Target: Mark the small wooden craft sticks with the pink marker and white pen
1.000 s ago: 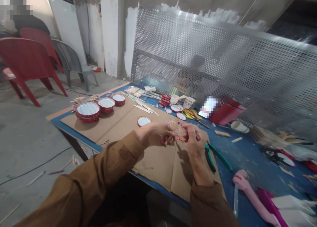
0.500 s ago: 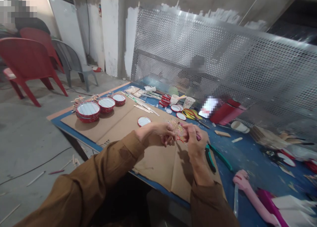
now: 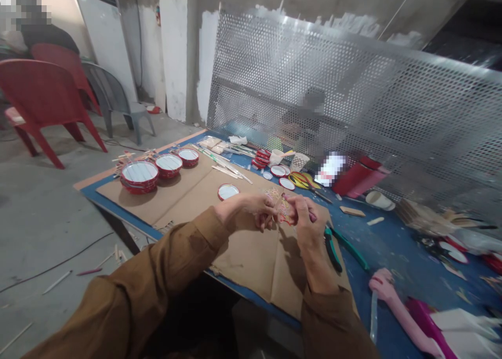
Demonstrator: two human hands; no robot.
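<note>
My left hand [image 3: 259,208] is closed over the cardboard sheet [image 3: 243,254], its fingers pinched on a thin brownish stick-like piece [image 3: 280,200]. Close beside it, my right hand [image 3: 309,220] is wrapped round a purple rod-like tool [image 3: 312,216], whose end points toward the left fingers. A clear piece with small multicoloured shapes [image 3: 285,208] shows between the two hands, partly covered by fingers; its kind is unclear. A round red-rimmed white disc [image 3: 228,192] lies just beyond my left wrist. Pliers with green handles [image 3: 348,248] rest by my right wrist.
Stacks of red-rimmed discs [image 3: 139,176] stand at the left of the table. Thin sticks [image 3: 225,163], scissors [image 3: 304,181], a lit phone [image 3: 330,169] and a red bottle [image 3: 356,176] line the back. A pink glue gun [image 3: 400,307] lies at right. A perforated metal panel [image 3: 345,87] rises behind.
Both hands stay almost in place, with only a slight shift of the right hand. Nothing has been let go or picked up.
</note>
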